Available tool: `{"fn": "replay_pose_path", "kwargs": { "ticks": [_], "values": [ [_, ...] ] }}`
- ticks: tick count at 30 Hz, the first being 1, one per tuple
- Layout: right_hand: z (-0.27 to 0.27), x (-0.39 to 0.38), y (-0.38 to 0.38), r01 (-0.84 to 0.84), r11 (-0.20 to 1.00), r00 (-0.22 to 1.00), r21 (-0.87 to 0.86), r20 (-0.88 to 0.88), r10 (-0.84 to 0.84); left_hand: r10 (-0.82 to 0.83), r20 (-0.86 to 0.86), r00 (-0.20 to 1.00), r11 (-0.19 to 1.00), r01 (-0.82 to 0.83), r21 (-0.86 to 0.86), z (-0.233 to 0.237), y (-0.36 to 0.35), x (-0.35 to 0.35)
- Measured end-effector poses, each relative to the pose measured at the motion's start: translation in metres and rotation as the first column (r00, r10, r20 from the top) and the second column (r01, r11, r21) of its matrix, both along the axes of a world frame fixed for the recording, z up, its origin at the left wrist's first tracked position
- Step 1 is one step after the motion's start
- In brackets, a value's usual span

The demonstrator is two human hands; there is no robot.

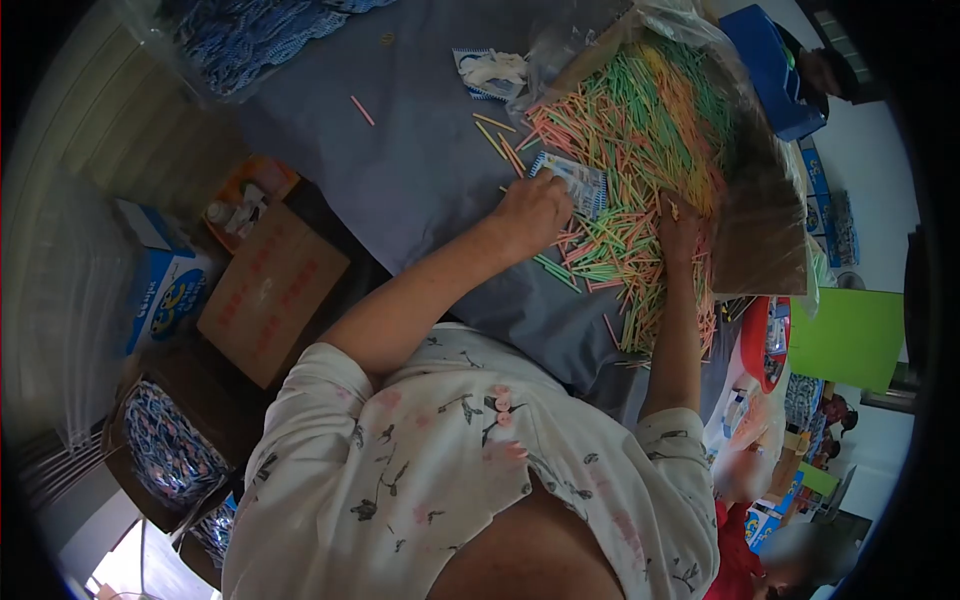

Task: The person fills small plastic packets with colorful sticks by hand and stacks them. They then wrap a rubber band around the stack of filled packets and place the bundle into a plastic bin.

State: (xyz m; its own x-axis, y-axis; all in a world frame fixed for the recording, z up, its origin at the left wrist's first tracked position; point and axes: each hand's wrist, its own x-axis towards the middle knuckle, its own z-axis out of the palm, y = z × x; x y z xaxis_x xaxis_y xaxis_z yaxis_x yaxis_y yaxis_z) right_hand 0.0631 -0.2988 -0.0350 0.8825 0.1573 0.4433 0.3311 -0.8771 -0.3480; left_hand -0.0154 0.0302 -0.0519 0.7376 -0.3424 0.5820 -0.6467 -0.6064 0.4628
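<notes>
My left hand (537, 212) is closed on the near edge of a small blue-and-white plastic packet (582, 184), which lies over the edge of a heap of thin coloured sticks (635, 115). The sticks are pink, green, yellow and orange, and spill from an open, plastic-lined cardboard box (760, 235). Among them is my right hand (679, 228), its fingers curled and partly hidden, with a bit of pale yellow stick showing between them. A second blue-and-white packet (490, 73), with crumpled white plastic on it, lies farther back on the grey cloth (400, 150).
One pink stick (362, 110) lies apart on the cloth. A bag of blue-and-white packets (250, 40) sits at the back left. Cardboard boxes (272, 290) stand beside the table at left. A red basin (765, 345) and other people (735, 540) are at right.
</notes>
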Motion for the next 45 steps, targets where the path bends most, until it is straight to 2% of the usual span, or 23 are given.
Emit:
{"fn": "replay_pose_path", "kwargs": {
  "ticks": [3, 5, 7, 9, 11, 13, 15, 17, 20, 21, 23, 24, 26, 30, 33, 34, 35, 36, 37, 38, 42, 44, 45],
  "values": [
    [0.007, -0.004, 0.006, 0.008, 0.998, 1.0, -0.058, 0.024, -0.006, -0.004, 0.009, 1.0, 0.999, 0.004, 0.039, 0.001, -0.002, -0.001],
    [0.027, -0.017, 0.026, 0.151, 0.988, 0.966, -0.03, -0.209, -0.154, -0.014, 0.005, 1.0, 0.996, 0.014, 0.092, 0.004, 0.0, -0.003],
    [0.014, -0.011, 0.018, -0.013, 0.999, 1.0, -0.053, 0.016, 0.014, 0.006, 0.0, 1.0, 0.993, -0.006, 0.114, 0.005, -0.006, -0.003],
    [-0.021, 0.033, -0.046, -0.15, 0.931, 0.956, 0.331, -0.191, 0.222, 0.052, 0.064, 0.997, 0.983, -0.063, 0.174, 0.007, -0.013, -0.005],
    [0.0, 0.01, -0.01, 0.011, 0.981, 0.966, 0.194, -0.255, 0.039, 0.102, 0.153, 0.983, 0.974, -0.13, 0.186, -0.002, -0.026, 0.003],
    [-0.02, 0.033, -0.041, -0.085, 0.949, 0.986, 0.304, -0.111, 0.124, 0.133, 0.137, 0.982, 0.969, -0.158, 0.189, -0.007, -0.035, 0.011],
    [-0.007, 0.027, -0.032, -0.167, 0.973, 0.983, 0.157, -0.043, 0.176, 0.19, 0.084, 0.978, 0.962, -0.202, 0.182, 0.0, -0.04, 0.017],
    [0.012, 0.013, -0.012, 0.044, 0.926, 0.998, -0.374, 0.064, -0.021, 0.175, -0.074, 0.982, 0.941, -0.145, 0.307, -0.003, -0.052, 0.035],
    [0.032, 0.004, 0.007, 0.063, 0.816, 0.997, -0.574, 0.074, -0.025, 0.138, 0.002, 0.99, 0.932, -0.131, 0.339, 0.012, -0.032, 0.015],
    [0.036, 0.008, 0.013, 0.057, 0.809, 0.996, -0.585, 0.091, -0.004, 0.158, 0.017, 0.987, 0.934, -0.155, 0.322, 0.011, -0.037, 0.023],
    [0.039, 0.016, 0.016, 0.235, 0.762, 0.935, -0.604, -0.074, -0.347, 0.136, -0.049, 0.989, 0.913, -0.106, 0.393, 0.005, -0.048, 0.038],
    [0.038, 0.027, 0.003, 0.239, 0.752, 0.937, -0.615, -0.056, -0.344, 0.14, -0.039, 0.989, 0.92, -0.116, 0.375, 0.01, -0.045, 0.036],
    [0.033, 0.055, -0.028, -0.071, 0.723, 0.985, -0.688, -0.162, -0.057, 0.137, -0.088, 0.987, 0.89, -0.083, 0.449, 0.016, -0.037, 0.025],
    [0.034, 0.061, -0.031, -0.015, 0.612, 0.998, -0.791, -0.054, -0.045, 0.117, -0.096, 0.988, 0.89, -0.062, 0.452, 0.007, -0.054, 0.044],
    [0.038, 0.043, -0.001, 0.119, 0.543, 0.992, -0.831, 0.076, -0.101, 0.154, -0.06, 0.986, 0.931, -0.125, 0.342, 0.021, -0.067, 0.059],
    [0.041, 0.041, 0.008, 0.157, 0.556, 0.975, -0.817, 0.039, -0.219, 0.193, -0.375, 0.907, 0.778, 0.092, 0.621, 0.056, -0.078, 0.076],
    [0.041, 0.041, 0.009, 0.199, 0.565, 0.942, -0.801, -0.002, -0.334, 0.32, -0.611, 0.724, 0.548, 0.384, 0.743, 0.074, -0.084, 0.086],
    [0.038, 0.051, -0.002, 0.197, 0.563, 0.942, -0.803, -0.004, -0.336, 0.317, -0.614, 0.723, 0.55, 0.388, 0.74, 0.057, -0.079, 0.077],
    [0.033, 0.07, -0.02, 0.134, 0.531, 0.955, -0.837, -0.035, -0.295, 0.184, -0.389, 0.903, 0.767, 0.116, 0.632, 0.027, -0.067, 0.058],
    [0.028, 0.083, -0.032, 0.069, 0.499, 0.965, -0.864, -0.069, -0.253, 0.138, -0.089, 0.986, 0.921, -0.095, 0.379, 0.01, -0.06, 0.048],
    [0.035, 0.05, 0.007, 0.164, 0.584, 0.944, -0.795, -0.044, -0.326, 0.159, -0.06, 0.986, 0.883, -0.114, 0.456, 0.005, -0.07, 0.057],
    [0.02, 0.086, -0.04, -0.017, 0.314, 0.995, -0.949, -0.047, -0.089, 0.133, -0.098, 0.986, 0.925, -0.088, 0.37, 0.012, -0.056, 0.043],
    [0.014, 0.091, -0.052, -0.023, 0.321, 0.994, -0.947, -0.056, -0.093, 0.129, -0.104, 0.986, 0.923, -0.081, 0.377, 0.012, -0.049, 0.037]
  ]
}}
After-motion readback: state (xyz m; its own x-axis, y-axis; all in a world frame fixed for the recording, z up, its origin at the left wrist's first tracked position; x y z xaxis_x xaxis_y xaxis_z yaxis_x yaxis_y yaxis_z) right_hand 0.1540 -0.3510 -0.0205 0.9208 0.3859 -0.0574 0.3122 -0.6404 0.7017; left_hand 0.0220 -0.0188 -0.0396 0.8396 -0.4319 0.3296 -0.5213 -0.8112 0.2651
